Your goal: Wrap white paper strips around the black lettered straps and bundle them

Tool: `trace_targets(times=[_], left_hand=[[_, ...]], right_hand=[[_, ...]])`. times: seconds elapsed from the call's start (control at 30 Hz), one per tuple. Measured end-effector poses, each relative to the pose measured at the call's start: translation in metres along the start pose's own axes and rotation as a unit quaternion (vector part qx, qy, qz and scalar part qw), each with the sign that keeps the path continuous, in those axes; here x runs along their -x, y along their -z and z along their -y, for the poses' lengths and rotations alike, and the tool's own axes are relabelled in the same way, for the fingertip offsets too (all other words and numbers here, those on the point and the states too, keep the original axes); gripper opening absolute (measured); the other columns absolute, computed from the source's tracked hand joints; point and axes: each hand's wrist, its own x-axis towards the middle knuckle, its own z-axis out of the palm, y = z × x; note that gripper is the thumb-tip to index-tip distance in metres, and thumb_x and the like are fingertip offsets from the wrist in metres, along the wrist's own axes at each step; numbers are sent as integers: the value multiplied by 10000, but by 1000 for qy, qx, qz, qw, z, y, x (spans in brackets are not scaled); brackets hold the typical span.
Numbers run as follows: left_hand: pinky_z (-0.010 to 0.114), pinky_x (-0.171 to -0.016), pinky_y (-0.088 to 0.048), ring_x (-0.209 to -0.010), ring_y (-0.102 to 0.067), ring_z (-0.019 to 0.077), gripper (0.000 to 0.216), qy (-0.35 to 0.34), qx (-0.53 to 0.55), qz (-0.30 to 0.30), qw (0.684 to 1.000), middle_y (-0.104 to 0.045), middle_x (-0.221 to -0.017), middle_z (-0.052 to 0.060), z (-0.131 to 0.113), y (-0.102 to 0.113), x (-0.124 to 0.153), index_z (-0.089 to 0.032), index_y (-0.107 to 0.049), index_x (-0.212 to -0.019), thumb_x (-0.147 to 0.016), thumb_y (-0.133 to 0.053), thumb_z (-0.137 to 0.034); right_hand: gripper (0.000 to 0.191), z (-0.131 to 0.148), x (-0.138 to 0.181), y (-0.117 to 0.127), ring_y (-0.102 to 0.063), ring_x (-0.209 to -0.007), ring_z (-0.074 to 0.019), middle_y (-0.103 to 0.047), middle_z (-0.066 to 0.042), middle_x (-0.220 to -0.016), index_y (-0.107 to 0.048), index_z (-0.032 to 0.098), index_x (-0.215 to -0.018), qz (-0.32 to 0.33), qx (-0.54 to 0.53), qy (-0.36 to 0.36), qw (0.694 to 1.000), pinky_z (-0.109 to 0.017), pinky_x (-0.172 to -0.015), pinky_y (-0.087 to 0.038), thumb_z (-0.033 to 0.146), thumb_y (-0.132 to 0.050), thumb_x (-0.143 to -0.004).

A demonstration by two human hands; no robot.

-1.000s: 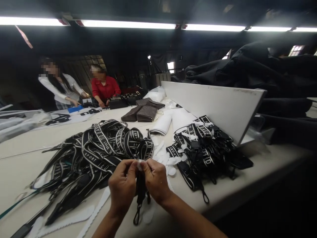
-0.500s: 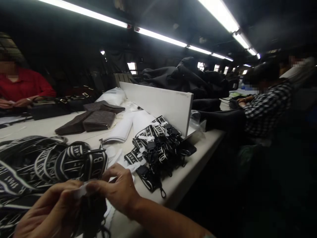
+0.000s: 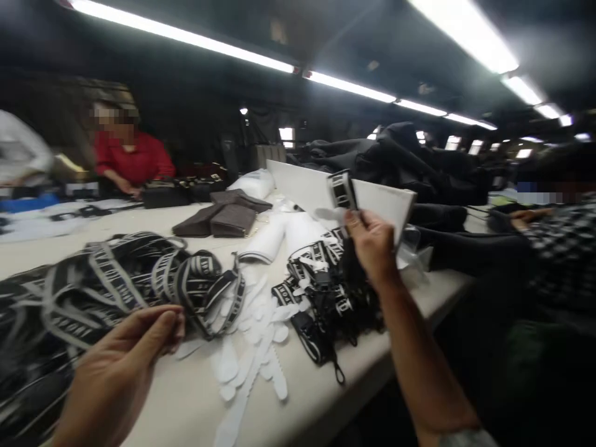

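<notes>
My right hand (image 3: 375,242) is closed on a folded black-and-white lettered strap (image 3: 343,191) with a white tie (image 3: 328,214) sticking out to its left. It is raised above a pile of bundled straps (image 3: 321,267), each with dark ends and some with white ties. At the lower left my left hand (image 3: 123,366) has its thumb and fingers pinched together, with nothing visible in them. Beyond that hand lies a large heap of loose lettered straps (image 3: 112,276). Flat white ties (image 3: 251,347) are scattered on the table between my hands.
A white upright board (image 3: 302,183) stands behind the bundled pile. Dark brown bags (image 3: 223,217), white rolled sheets (image 3: 265,239) and a white plastic bag (image 3: 254,184) lie on the pale table (image 3: 177,403). A co-worker in red (image 3: 135,155) and one in checks (image 3: 565,242) are nearby.
My hands have parted. The right has moved up and right to above the bundled pile, carrying the folded strap; the left stays low. The view has swung left.
</notes>
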Motion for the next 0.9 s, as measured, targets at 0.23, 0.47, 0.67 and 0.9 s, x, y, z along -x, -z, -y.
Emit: trace_targets(times=[0.23, 0.47, 0.67, 0.9], left_hand=[[221, -574, -476, -649, -565, 139, 432, 23, -150, 6, 988, -671, -758, 47, 21, 58, 12, -131, -680, -913, -689, -760, -491], [370, -826, -549, -836, -688, 245, 566, 41, -322, -62, 944, -713, -980, 116, 14, 104, -40, -134, -629, -1057, -739, -647, -602], [458, -887, -513, -1101, -624, 396, 755, 85, -398, -91, 909, -659, -1139, 248, 21, 80, -131, -52, -549, -1177, -637, -751, -538], [468, -781, -503, -959, -623, 433, 330, 146, -403, -44, 902, -674, -760, 143, 17, 79, -146, -156, -602, -643, -463, -825, -320]], right_hand=[[367, -95, -71, -2, -665, -804, -295, -691, -246, -896, -723, 24, -943, 95, 403, -41, 909, -396, -667, -400, 341, -748, -758], [146, -66, 55, -46, -685, -916, -227, -724, -99, -988, -707, 171, -1020, 15, 171, 296, 940, -374, -895, -527, 197, -617, -908], [183, -79, 131, -106, -664, -857, -180, -705, -68, -910, -680, 151, -1031, 179, 39, 256, 949, -312, -791, -554, 72, -556, -923], [163, -103, 137, -102, -687, -815, -178, -734, -46, -896, -702, 182, -979, 224, 1, 148, 963, -305, -777, -556, 112, -573, -909]])
